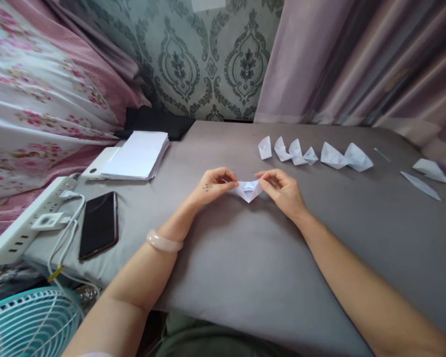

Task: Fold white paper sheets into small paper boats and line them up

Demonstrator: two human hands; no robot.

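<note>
A small folded white paper is held between my hands over the middle of the grey table, its point facing me. My left hand pinches its left corner between thumb and fingers. On the opposite corner, my right hand has a like pinch. Beyond my right hand stands a row of folded paper pieces, among them a paper boat and a larger one at its right end.
On the left lie a phone, a stack of white paper and a power strip with cables. A turquoise fan stands at the lower left. Flat folded papers rest at the far right of the grey tabletop.
</note>
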